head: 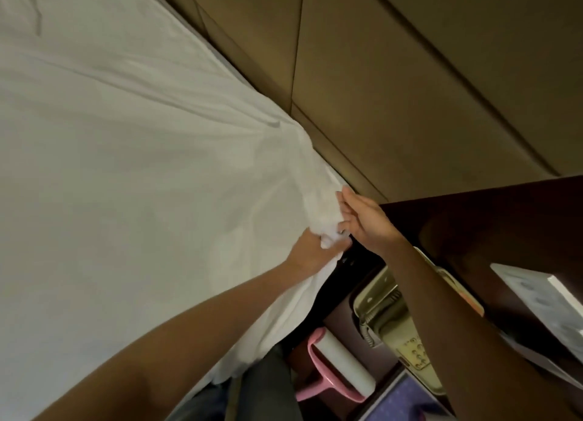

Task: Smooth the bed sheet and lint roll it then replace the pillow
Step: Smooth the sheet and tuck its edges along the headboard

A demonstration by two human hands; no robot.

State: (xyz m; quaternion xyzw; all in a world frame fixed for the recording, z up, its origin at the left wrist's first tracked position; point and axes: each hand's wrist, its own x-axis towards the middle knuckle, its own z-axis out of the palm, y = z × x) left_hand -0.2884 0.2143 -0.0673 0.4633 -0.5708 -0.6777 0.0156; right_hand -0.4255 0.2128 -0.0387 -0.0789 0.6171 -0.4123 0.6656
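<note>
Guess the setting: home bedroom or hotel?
Probably a hotel room: a corded desk phone on a dark bedside unit, a padded panel wall behind a plain white bed sheet.

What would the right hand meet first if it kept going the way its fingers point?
Probably the bunched corner of the white bed sheet: the right hand points up-left at it, fingertips already about touching. Beyond lies the padded headboard, though depth is unclear.

Left grip [310,250] clenched, right grip [362,218] open-fingered.

Both hands [340,231] on bunched bed sheet [126,168] corner
</note>
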